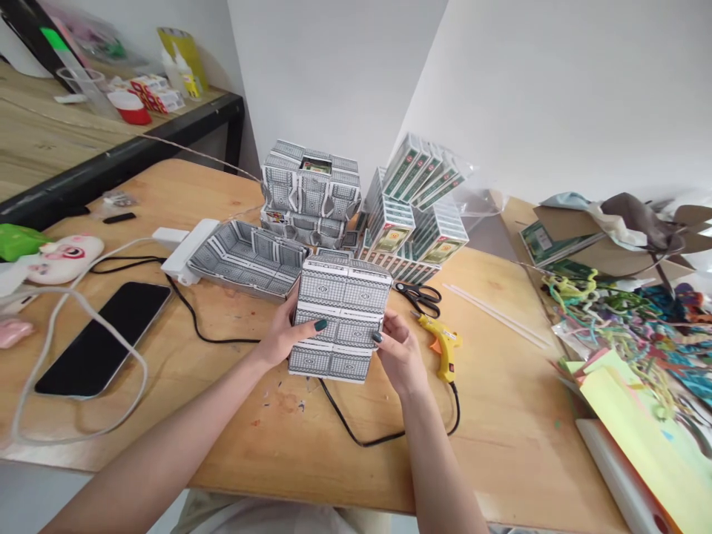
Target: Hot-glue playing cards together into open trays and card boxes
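Note:
A block built of playing cards (339, 319), grey-patterned backs facing me, is tilted up above the table between both hands. My left hand (286, 331) grips its left side with the thumb across the front. At the right edge my right hand (401, 348) holds it, thumb on the front and fingers behind. Behind it sits an open tray made of cards (250, 256). Farther back stands a larger card structure (311, 185) with a square opening on top. Close to my right hand lie a yellow glue gun (443, 345) and black-handled scissors (420, 297).
Stacked card packs (414, 215) stand at the back. Two glue sticks (498, 315) lie at right, near a pile of pipe cleaners (628, 311) and coloured paper (639, 430). A phone (105, 337), white cable (142, 363) and power strip (189, 252) occupy the left.

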The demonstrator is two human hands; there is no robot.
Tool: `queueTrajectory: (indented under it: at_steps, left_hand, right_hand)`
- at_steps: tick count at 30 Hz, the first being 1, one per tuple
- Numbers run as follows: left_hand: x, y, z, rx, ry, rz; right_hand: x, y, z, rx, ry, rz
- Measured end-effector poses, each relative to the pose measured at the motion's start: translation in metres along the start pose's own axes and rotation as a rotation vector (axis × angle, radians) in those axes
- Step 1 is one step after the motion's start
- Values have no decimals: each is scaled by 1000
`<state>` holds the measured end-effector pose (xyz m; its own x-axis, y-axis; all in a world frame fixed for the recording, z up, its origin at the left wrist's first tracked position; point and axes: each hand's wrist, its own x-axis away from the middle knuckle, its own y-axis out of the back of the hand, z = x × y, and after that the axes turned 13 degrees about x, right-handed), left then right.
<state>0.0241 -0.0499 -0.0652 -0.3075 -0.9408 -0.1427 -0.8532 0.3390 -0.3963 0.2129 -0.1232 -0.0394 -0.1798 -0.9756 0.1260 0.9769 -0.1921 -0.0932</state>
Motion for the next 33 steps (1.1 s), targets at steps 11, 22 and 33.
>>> queueTrajectory:
  at_steps: [11,22,33]
  left_hand:
    - [4,-2,3,98,100,19]
    - [5,-1,8,123,155,-2]
    - [3,-1,7,149,158,-25]
  right_hand:
    - [9,-8,1,84,151,-133]
    - [11,-14,-2,211,270,-297]
    - [10,-12,-5,80,235,-220]
